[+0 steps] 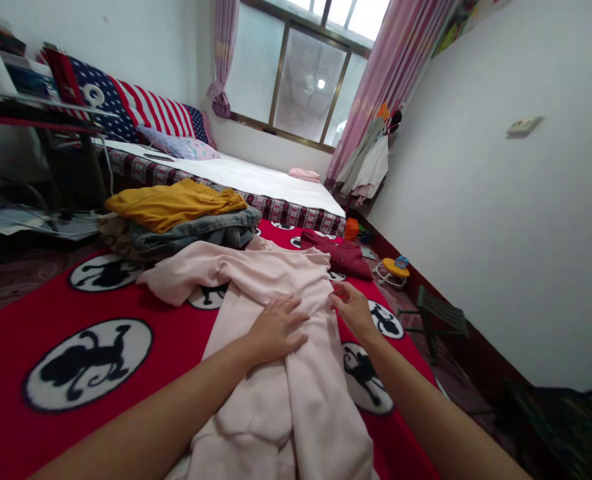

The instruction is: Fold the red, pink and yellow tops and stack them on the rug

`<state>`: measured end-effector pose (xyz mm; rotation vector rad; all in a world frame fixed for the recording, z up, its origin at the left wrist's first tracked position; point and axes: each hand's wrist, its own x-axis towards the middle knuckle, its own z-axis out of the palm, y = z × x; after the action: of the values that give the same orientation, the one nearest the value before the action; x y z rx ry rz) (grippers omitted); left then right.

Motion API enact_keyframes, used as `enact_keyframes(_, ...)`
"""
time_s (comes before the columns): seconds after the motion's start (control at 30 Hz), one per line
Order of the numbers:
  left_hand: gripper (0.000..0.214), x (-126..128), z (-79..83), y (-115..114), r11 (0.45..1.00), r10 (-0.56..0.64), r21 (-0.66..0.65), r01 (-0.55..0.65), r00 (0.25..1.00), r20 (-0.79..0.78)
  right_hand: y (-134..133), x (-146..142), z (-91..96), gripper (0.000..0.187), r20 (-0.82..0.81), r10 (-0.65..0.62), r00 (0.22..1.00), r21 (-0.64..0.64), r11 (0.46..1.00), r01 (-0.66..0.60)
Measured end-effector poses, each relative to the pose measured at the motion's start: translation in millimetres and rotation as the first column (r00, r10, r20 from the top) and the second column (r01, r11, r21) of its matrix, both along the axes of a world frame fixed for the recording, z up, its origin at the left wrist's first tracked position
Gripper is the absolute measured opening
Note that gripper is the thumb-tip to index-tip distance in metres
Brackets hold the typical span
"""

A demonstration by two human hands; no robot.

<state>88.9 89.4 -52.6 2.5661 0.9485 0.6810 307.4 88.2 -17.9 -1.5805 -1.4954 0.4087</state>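
A pale pink garment (276, 280) lies spread on a red blanket (176, 333) printed with black-and-white monkey roundels. My left hand (276, 328) rests flat on the garment's middle, fingers stretched out and apart. My right hand (352, 308) is at the garment's right edge, its fingers pinched on a fold of the pink cloth. Both forearms reach in from the bottom of the view.
A heap of clothes, with a mustard-yellow piece (171, 203) on grey ones (201, 233), sits at the back left. A dark red garment (341, 257) lies behind the pink one. Beyond are a white mattress (256, 177), a window, a small green stool (439, 317) and toys on the floor at right.
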Motion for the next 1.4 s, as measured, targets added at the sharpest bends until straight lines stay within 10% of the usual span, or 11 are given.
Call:
enact_keyframes(0.23,0.037,-3,3.9,0,0.998,-0.032,-0.043,0.035,0.998,0.052,103,10,-0.1,0.059,0.344,-0.318,0.883,0.039,0.945,0.325)
enact_keyframes(0.53,0.025,-1,1.6,-6,0.995,-0.103,0.013,0.103,0.992,0.072,185,17,30.9,0.03,0.516,-0.369,0.773,0.033,0.91,0.412)
enact_keyframes(0.8,0.032,0,-1.1,-2,0.996,-0.094,-0.002,0.094,0.996,0.007,200,-18,-11.3,0.032,0.549,-0.238,0.801,-0.067,0.943,0.326)
enact_keyframes(1.03,0.029,-2,2.2,2,0.995,-0.095,-0.013,0.095,0.995,0.012,134,-16,-16.1,0.057,0.552,0.098,0.828,-0.208,0.978,0.023)
enact_keyframes(1.23,0.029,-2,1.8,2,0.995,-0.098,-0.007,0.098,0.995,-0.003,-2,5,-20.4,0.05,0.31,0.349,0.884,-0.338,0.91,-0.241)
enact_keyframes(1.4,0.024,-2,-3.3,2,0.994,-0.096,0.053,0.096,0.995,0.008,-126,25,-9.3,0.028,0.204,0.33,0.922,-0.192,0.937,-0.293)
